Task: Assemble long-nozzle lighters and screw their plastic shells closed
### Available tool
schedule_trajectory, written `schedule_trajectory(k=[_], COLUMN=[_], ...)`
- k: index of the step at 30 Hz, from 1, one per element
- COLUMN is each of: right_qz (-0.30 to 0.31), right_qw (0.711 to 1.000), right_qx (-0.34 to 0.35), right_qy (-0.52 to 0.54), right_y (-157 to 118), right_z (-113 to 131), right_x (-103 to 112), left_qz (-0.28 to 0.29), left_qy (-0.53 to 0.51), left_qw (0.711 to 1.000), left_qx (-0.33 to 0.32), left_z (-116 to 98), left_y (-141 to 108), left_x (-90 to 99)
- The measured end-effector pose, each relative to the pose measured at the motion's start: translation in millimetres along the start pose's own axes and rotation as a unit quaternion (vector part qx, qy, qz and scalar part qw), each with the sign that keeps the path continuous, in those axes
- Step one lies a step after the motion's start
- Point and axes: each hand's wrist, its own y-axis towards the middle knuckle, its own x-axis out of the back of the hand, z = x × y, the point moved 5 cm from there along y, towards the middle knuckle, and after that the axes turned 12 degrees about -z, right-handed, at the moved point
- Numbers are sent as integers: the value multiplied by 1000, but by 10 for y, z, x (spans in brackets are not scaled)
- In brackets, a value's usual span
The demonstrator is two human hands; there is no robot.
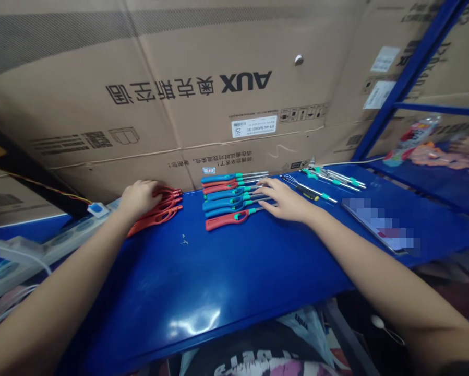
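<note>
From the head view, the left hand (140,196) is curling over the red handles (155,216) at the left of the worktop (195,292); its fingertips are dipping out of sight among them, so I cannot tell whether it is gripping. Over on the other side, the right hand (284,199) is spreading its fingers, narrowly apart, across the metal shafts of the lighters (223,202). Those lighters are lying side by side in a row at the middle back, red and blue handles pointing left, shafts pointing right, the farthest one running close along the cardboard (187,47).

A gap of blue is separating the red handles from the row, and a broad stretch of worktop is opening from the nearest red lighter down to the front edge, with a small pale scrap (184,239) lying on it.

Left of the left hand, the power strip (72,232) is slanting along the worktop's side, hemming in that forearm. Beyond the right hand, a black-and-yellow tool (309,194) is lying just beside the fingers, loose rods (336,182) are bunching near the back edge, and a phone (375,225) is resting slantwise nearer the front.
</note>
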Motion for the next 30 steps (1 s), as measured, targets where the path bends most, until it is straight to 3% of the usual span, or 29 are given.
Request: schedule_trajectory(k=[3,9,13,16,19,21,23,26,30], right_qz=[-1,-4,-16,-37,-69,-79,-68,-32,8], right_qw=[1000,1000,999,999,993,980,960,926,923], right_qx=[-12,-21,-30,-34,-39,-53,-83,-114,-100], right_qy=[3,0,-11,9,93,174,260,357,371], right_y=[16,20,18,37,71,89,96,88,77], right_z=[26,30,18,51,159,256,347,461,533], right_x=[4,40,62,89,122,126,95,18,-49], left_qz=[-14,-83,-168,-240,-298,-331,-328,-249,-174], left_qy=[37,74,67,55,37,5,-16,-23,-61], left_qw=[999,994,984,969,953,935,924,922,899], left_qx=[-31,-17,-10,-12,-38,-123,-194,-296,-398], left_z=[-16,76,91,-21,-324,-671,-1027,-1510,-1921], left_y=[7,62,71,47,-43,-167,-323,-580,-904], left_x=[-22,-43,111,314,549,700,791,757,603])
